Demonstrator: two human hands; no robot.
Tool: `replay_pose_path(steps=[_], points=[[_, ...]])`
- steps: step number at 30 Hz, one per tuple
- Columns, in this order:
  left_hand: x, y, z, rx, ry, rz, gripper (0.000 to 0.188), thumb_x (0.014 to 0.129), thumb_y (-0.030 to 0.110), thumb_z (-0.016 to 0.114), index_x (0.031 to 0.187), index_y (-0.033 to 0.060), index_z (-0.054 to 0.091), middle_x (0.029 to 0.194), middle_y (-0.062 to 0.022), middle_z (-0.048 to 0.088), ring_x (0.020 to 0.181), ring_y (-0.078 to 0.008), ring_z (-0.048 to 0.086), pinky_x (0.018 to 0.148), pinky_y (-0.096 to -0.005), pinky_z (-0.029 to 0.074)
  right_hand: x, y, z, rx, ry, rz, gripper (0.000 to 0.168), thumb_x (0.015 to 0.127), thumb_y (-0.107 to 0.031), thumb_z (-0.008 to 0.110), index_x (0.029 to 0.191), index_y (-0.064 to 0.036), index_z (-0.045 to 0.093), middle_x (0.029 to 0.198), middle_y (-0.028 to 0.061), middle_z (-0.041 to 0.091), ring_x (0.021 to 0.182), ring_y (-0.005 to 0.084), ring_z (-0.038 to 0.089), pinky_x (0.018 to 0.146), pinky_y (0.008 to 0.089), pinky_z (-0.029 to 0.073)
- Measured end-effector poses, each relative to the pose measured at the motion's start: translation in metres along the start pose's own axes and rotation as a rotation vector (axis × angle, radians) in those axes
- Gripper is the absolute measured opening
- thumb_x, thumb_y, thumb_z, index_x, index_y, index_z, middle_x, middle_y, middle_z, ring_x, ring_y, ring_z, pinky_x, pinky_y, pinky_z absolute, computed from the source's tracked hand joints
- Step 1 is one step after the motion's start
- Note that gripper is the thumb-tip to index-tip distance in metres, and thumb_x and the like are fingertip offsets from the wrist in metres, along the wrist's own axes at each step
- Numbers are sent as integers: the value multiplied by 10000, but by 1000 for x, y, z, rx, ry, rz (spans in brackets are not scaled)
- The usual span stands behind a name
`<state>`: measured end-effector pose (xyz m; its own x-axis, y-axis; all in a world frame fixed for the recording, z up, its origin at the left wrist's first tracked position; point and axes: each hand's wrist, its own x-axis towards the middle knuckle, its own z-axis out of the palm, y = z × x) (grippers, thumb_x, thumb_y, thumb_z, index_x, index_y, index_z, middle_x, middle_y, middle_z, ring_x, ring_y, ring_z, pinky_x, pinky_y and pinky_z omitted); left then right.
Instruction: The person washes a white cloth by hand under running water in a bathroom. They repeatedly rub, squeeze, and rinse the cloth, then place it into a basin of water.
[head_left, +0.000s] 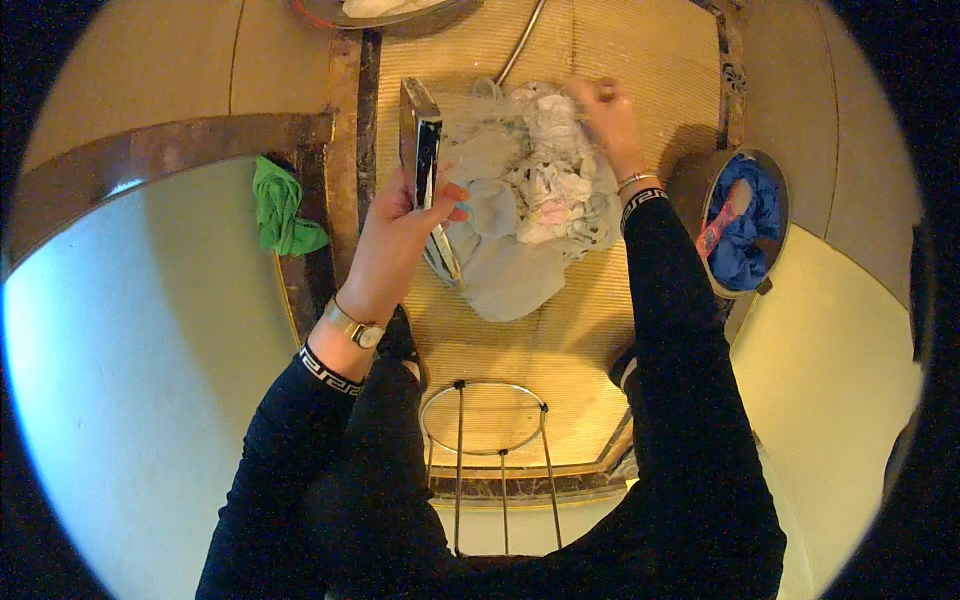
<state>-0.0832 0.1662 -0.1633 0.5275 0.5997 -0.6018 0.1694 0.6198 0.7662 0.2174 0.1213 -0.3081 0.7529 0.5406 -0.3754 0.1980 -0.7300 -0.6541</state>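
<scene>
My left hand (405, 225) grips a flat rectangular object with a shiny metal rim (427, 150), held on edge; its broad face is turned away, so its kind is unclear. Beneath it, on the ribbed yellowish floor mat, spreads a pale translucent plastic bag (517, 285). Crumpled whitish tissues or wrappers (555, 191) are heaped on the bag. My right hand (611, 120), blurred, hovers at the heap's upper right with its fingers curled; whether it holds anything is hidden.
A bin (780, 195) lined with a blue bag (739, 255) stands at the right, a pink-and-red item (724, 221) inside. A green cloth (285, 210) lies at the left. Above the heap is a metal rod (521, 41); a basin (390, 19) sits beyond. A metal ring frame (484, 385) stands between my legs.
</scene>
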Motion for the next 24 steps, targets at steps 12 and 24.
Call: replay_pose_path(steps=[12,24], points=[[8,3,10,-1,38,52,189,891,101,564,1064,24,553,974,-83,653,834,-190,631,752,-311,490,-197,63,81,-319,-5,-443,667,572,-362,770,1154,-108,564,1287,175,468,1182,411,388,937,558,316],[8,4,-4,-48,113,4,191,869,96,598,1037,29,538,942,-89,651,802,-184,620,749,-297,456,30,3,38,-327,100,-563,681,625,-395,743,1181,-40,572,978,233,655,939,377,629,869,442,486]])
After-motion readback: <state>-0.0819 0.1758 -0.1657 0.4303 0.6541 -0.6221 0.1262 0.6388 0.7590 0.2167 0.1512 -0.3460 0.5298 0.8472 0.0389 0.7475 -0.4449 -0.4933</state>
